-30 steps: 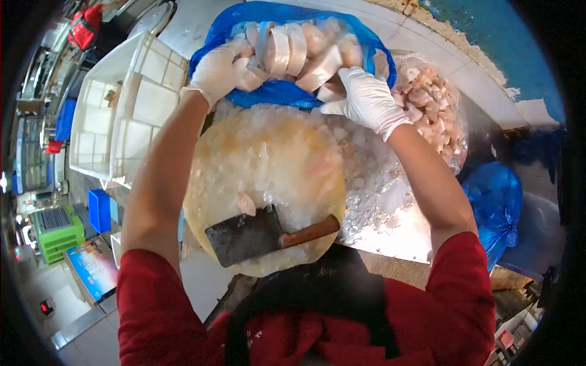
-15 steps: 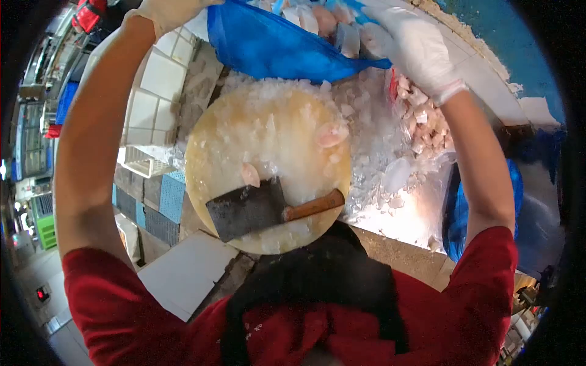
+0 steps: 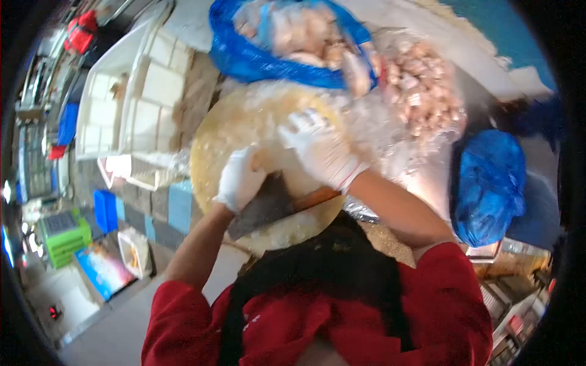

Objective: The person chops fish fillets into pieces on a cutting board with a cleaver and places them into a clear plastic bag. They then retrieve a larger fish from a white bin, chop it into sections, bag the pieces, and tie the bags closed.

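A round yellowish chopping board (image 3: 210, 131), strewn with crushed ice, lies in front of me. On its near part a cleaver (image 3: 268, 207) with a dark broad blade and wooden handle rests flat. My left hand (image 3: 239, 180), in a white glove, is over the blade with fingers curled round a small pale pink piece of flesh (image 3: 257, 161), mostly hidden. My right hand (image 3: 317, 149), also gloved and slightly blurred, reaches across the board's right half, fingers apart over the ice; no object shows in it. Beyond the board, a blue plastic bag (image 3: 262, 72) gapes, filled with pale pink pieces.
A clear bag of small pinkish chunks (image 3: 427, 91) lies on ice at the right. Farther right sits a closed blue bag (image 3: 491, 189). White plastic crates (image 3: 146, 116) stand at the left. A wall (image 3: 503, 43) with peeling blue paint borders the far right.
Both hands have come down from the blue bag to the board. The bag has dropped and its mouth has spread, showing more pieces. The left hand has closed by the cleaver.
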Action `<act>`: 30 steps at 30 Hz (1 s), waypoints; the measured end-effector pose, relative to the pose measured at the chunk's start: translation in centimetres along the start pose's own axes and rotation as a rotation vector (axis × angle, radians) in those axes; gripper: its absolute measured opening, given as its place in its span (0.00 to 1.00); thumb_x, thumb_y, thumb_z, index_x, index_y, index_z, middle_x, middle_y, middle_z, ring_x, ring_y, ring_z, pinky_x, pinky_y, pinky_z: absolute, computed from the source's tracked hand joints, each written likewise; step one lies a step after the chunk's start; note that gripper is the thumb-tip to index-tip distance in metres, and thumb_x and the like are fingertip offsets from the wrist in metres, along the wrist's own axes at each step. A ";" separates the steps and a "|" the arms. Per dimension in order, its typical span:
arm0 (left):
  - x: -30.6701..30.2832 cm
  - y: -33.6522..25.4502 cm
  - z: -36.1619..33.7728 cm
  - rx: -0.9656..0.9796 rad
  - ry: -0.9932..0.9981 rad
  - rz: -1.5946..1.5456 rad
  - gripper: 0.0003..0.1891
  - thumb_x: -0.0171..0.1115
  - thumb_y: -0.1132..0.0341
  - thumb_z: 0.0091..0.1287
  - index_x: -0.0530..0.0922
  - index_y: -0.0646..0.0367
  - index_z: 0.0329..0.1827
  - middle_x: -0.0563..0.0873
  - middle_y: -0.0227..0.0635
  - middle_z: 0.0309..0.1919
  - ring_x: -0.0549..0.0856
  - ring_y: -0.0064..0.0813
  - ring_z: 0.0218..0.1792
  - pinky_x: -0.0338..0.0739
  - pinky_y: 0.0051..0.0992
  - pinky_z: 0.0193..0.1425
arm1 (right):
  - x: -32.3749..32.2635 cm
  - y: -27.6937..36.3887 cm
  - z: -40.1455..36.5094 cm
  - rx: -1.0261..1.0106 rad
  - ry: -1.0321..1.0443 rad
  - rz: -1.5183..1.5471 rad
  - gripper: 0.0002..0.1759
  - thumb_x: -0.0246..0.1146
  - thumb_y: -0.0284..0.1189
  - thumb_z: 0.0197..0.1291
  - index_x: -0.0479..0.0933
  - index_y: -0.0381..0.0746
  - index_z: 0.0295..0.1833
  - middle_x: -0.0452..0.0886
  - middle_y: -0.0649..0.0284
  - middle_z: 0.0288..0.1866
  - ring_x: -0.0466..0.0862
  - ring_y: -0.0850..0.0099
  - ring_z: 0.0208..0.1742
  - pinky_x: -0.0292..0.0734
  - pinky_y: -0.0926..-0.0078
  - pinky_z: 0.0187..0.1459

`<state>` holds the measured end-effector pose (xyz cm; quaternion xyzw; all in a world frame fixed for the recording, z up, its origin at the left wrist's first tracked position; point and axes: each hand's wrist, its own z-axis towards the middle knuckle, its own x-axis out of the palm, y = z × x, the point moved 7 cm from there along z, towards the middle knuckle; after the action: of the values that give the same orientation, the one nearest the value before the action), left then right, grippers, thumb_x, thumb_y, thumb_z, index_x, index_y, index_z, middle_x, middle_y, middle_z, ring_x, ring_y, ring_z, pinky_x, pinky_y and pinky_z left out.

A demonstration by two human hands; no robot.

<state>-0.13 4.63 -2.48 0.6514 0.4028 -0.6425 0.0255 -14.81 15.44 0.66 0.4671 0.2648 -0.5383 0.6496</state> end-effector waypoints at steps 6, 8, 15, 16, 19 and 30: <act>-1.6 -8.2 6.7 0.239 0.035 -0.371 0.22 0.59 0.73 0.65 0.79 0.57 0.64 0.86 0.51 0.49 0.84 0.47 0.52 0.78 0.36 0.59 | -0.5 5.8 -4.7 0.095 0.432 0.327 0.14 0.64 0.35 0.60 0.79 0.39 0.48 0.82 0.54 0.40 0.84 0.55 0.46 0.78 0.57 0.48; -0.8 -14.1 8.1 0.528 -0.018 -0.331 0.23 0.61 0.72 0.66 0.79 0.53 0.65 0.87 0.42 0.46 0.85 0.36 0.47 0.78 0.31 0.56 | 0.6 7.9 -5.2 -0.031 0.455 0.298 0.16 0.64 0.34 0.60 0.79 0.39 0.52 0.82 0.54 0.37 0.84 0.56 0.43 0.79 0.58 0.45; -4.5 -17.5 21.0 0.634 -0.198 -0.025 0.27 0.61 0.73 0.66 0.74 0.57 0.70 0.84 0.41 0.43 0.84 0.36 0.41 0.79 0.32 0.50 | 2.7 9.0 -6.5 -0.042 0.305 0.109 0.23 0.57 0.28 0.64 0.78 0.37 0.64 0.77 0.61 0.27 0.81 0.64 0.30 0.77 0.59 0.37; -5.0 -16.1 22.2 0.439 0.030 -0.381 0.27 0.59 0.73 0.69 0.70 0.60 0.73 0.84 0.40 0.46 0.83 0.33 0.42 0.79 0.31 0.49 | 3.0 9.1 -6.5 -0.019 0.323 0.040 0.23 0.57 0.28 0.64 0.77 0.37 0.65 0.77 0.62 0.25 0.81 0.65 0.27 0.77 0.60 0.34; -5.7 -15.6 21.8 0.199 0.371 -0.935 0.30 0.55 0.70 0.77 0.59 0.64 0.79 0.81 0.38 0.58 0.81 0.26 0.45 0.78 0.29 0.47 | 3.6 9.1 -6.5 0.044 0.386 0.042 0.18 0.55 0.28 0.67 0.78 0.33 0.59 0.81 0.63 0.28 0.83 0.67 0.28 0.75 0.64 0.31; 3.3 -25.5 21.6 0.294 0.808 -1.087 0.26 0.53 0.71 0.76 0.64 0.65 0.76 0.81 0.43 0.60 0.82 0.29 0.56 0.79 0.31 0.56 | 3.7 8.9 -6.4 0.010 0.240 0.215 0.14 0.53 0.26 0.69 0.77 0.25 0.48 0.81 0.51 0.24 0.84 0.56 0.25 0.78 0.58 0.27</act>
<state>-32.53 11.58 3.29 0.5421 0.5587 -0.3191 -0.5405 -4.36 19.33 -2.35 0.5568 0.2865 -0.4072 0.6649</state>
